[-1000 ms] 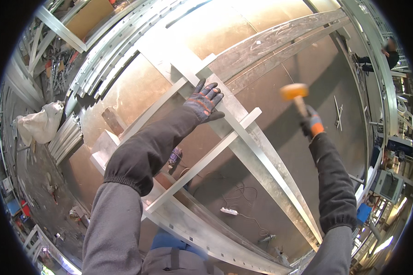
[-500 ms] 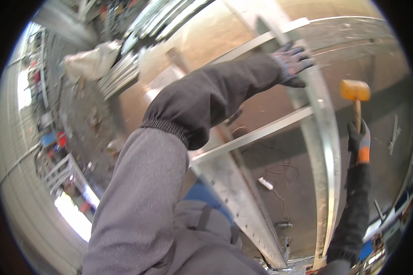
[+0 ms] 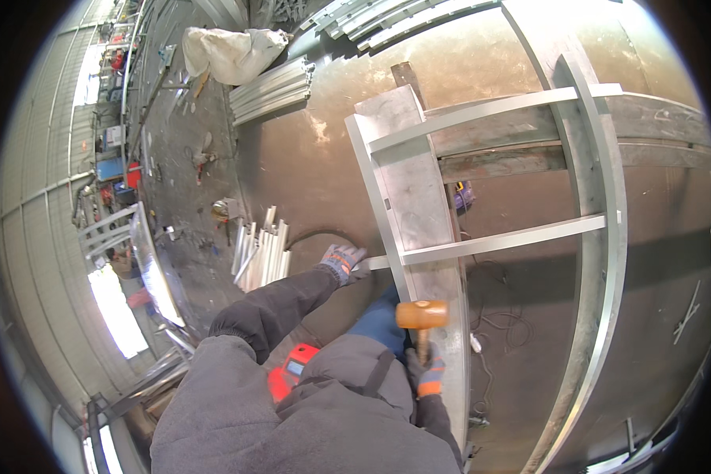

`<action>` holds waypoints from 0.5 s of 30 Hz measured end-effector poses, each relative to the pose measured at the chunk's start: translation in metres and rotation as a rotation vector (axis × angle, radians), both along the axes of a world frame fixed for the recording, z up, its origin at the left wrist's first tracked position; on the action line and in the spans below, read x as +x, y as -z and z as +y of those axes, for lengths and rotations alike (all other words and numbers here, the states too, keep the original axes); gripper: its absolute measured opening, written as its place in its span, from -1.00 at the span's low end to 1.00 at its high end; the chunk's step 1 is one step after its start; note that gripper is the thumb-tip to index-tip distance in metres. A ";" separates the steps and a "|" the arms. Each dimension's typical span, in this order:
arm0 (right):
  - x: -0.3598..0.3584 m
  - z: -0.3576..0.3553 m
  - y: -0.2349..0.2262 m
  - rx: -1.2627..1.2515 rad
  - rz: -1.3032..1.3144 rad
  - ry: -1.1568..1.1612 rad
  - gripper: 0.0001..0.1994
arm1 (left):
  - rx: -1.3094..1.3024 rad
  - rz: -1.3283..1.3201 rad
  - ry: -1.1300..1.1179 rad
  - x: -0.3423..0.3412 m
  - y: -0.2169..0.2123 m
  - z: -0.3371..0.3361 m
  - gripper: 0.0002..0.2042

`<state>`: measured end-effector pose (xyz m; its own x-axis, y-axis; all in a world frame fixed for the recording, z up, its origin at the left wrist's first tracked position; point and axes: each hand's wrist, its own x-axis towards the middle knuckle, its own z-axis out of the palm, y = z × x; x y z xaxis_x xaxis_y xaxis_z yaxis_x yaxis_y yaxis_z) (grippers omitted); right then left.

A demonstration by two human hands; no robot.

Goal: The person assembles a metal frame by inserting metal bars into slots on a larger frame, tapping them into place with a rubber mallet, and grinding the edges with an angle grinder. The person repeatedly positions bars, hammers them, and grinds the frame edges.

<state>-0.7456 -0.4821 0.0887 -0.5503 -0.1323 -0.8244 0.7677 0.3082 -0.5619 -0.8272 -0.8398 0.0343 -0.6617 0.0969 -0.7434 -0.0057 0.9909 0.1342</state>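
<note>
My right hand (image 3: 426, 373) is closed round the wooden handle of a mallet (image 3: 422, 314) with a yellow-orange head, held above the near part of a wide flat steel beam (image 3: 423, 197). My gloved left hand (image 3: 344, 264) is closed on the short end of a metal bar (image 3: 378, 262) that sticks out left of a side rail (image 3: 381, 207). Two crossbars, the near one (image 3: 504, 240) and the far one (image 3: 494, 117), run from that rail to a long right-hand rail (image 3: 611, 189). This frame rests on the beams.
Short metal tubes (image 3: 262, 254) stand in a bundle left of my left hand. Farther off lie stacked profiles (image 3: 272, 93) and a white sack (image 3: 233, 54). A cable (image 3: 486, 371) trails across the floor between the beams. A red device (image 3: 292, 370) with a small screen is at my waist.
My left hand has come back from the far right rail to the bar end at the left rail. My right hand has carried the mallet leftward and nearer. The view has shifted left.
</note>
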 end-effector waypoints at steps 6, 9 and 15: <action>0.038 -0.029 0.034 0.221 0.602 -0.282 -0.67 | -0.113 -0.216 -0.275 0.118 0.017 -0.098 -0.59; 0.048 -0.036 0.042 0.322 0.656 -0.238 -0.71 | -0.201 -0.243 -0.259 0.175 0.010 -0.156 -0.61; 0.059 -0.047 0.049 0.418 0.777 -0.281 -0.74 | -0.120 -0.106 -0.346 0.200 0.061 -0.163 -0.57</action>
